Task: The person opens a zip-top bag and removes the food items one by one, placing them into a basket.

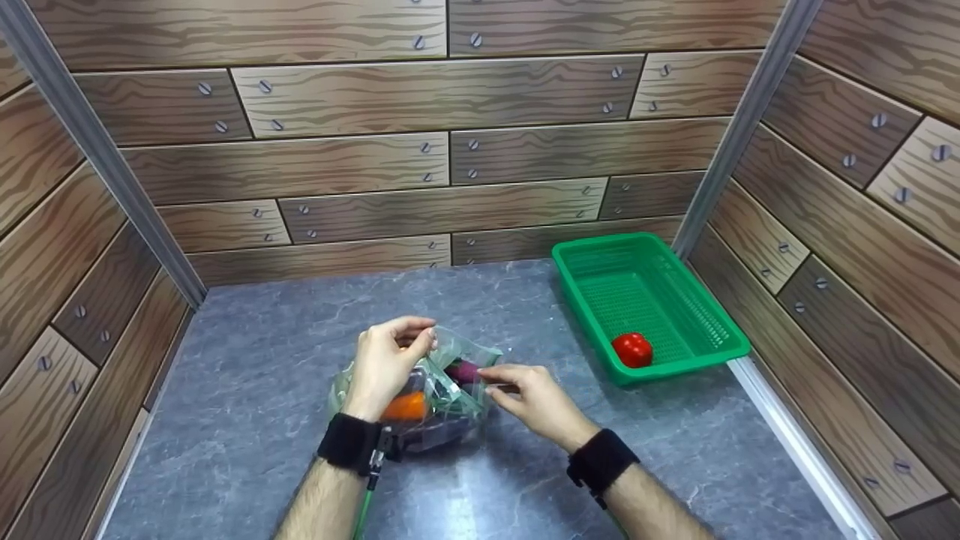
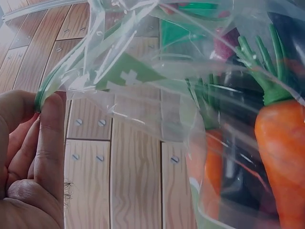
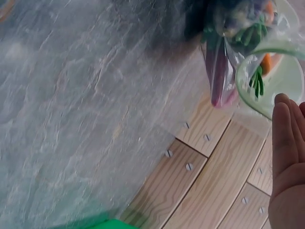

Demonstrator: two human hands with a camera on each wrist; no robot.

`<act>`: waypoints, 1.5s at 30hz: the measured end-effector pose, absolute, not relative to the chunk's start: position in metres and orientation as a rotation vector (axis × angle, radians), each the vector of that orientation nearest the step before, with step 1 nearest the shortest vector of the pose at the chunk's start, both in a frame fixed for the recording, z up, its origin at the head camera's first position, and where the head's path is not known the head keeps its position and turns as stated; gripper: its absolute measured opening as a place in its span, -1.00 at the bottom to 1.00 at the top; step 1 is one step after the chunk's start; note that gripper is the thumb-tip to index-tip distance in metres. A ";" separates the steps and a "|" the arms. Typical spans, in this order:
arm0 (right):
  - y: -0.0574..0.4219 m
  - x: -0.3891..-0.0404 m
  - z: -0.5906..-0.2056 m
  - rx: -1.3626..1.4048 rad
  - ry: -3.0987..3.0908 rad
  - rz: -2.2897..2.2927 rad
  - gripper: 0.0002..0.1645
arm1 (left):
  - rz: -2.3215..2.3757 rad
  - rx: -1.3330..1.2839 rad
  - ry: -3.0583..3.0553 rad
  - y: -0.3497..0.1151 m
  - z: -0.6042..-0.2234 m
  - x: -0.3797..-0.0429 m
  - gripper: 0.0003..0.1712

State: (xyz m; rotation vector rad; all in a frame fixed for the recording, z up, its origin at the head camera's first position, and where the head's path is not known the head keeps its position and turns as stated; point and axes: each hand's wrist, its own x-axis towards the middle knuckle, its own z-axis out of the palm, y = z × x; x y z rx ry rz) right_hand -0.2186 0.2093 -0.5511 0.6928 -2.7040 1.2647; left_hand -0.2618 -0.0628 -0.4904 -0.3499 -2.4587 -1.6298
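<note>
A clear plastic zip bag [image 1: 450,341] with a green-tinted rim lies on the table, its mouth spread. Inside show an orange carrot [image 2: 281,148] with green stalks, a second, thinner carrot [image 2: 213,171] and a purple vegetable-like piece [image 1: 463,370]. My left hand [image 1: 391,360] pinches the bag's green rim between thumb and fingers at the upper left. At the bag's right side is my right hand [image 1: 536,401], its fingers [image 3: 283,131] straight and the tips right at the rim. In the head view a gap shows between its thumb and forefinger.
A green plastic basket [image 1: 581,315] stands at the back right, against the right wall, with a red bell pepper [image 1: 632,350] in its near corner. Wood-patterned walls [image 1: 375,165] enclose the grey marbled table [image 1: 247,375] at the back and both sides.
</note>
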 end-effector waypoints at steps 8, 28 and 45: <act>0.192 -0.229 -0.564 0.713 -2.701 1.204 -0.57 | -1.640 -0.341 -2.482 -0.063 -0.500 -0.257 -0.80; 0.163 -0.242 -0.586 0.654 -2.766 0.911 -0.55 | -1.632 -0.375 -2.467 -0.063 -0.512 -0.250 -0.80; 0.162 -0.247 -0.585 0.684 -2.928 0.777 -0.39 | -1.625 -0.388 -2.509 -0.064 -0.515 -0.248 -0.80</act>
